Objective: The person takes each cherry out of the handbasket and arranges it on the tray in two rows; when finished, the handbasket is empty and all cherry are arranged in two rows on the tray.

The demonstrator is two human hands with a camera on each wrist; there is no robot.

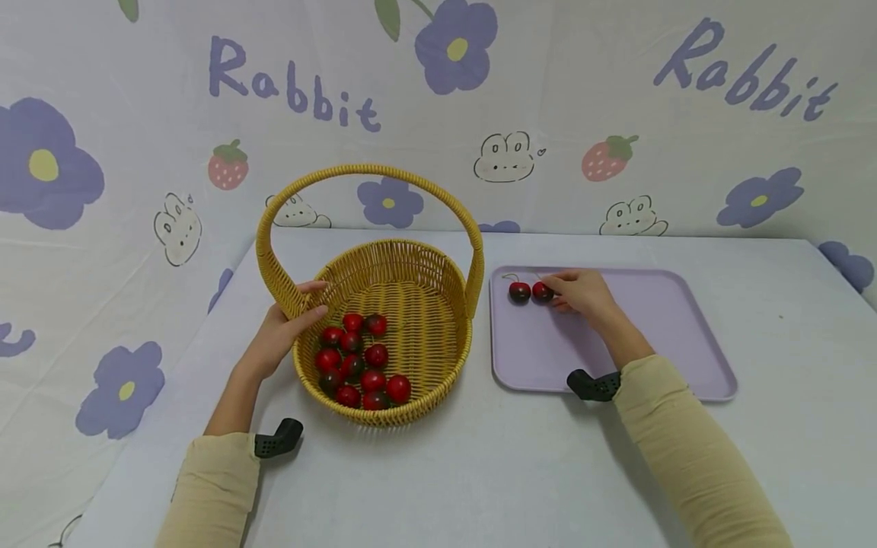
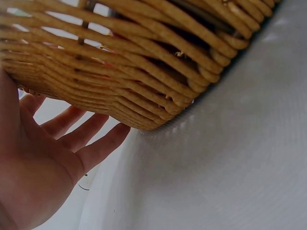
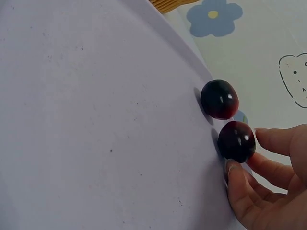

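A yellow wicker basket (image 1: 425, 335) with a tall arched handle stands left of the middle, with several dark red cherries (image 1: 352, 367) gathered at its lower left inside. My left hand (image 1: 277, 335) grips the basket's left side near the handle's foot, thumb over the rim; the left wrist view shows its fingers (image 2: 103, 146) along the outer weave. On the lilac tray (image 1: 637, 320), my right hand (image 1: 582, 293) holds a cherry (image 3: 237, 142) between thumb and fingers. Just left of it another stemmed cherry (image 1: 519, 293) lies on the tray, apart from my hand.
A white tabletop (image 1: 438, 479) carries the basket and the tray side by side, with a narrow gap between them. Behind hangs a white cloth (image 1: 562, 91) printed with flowers, rabbits and strawberries. A black wrist device (image 1: 279, 438) sits at each sleeve cuff.
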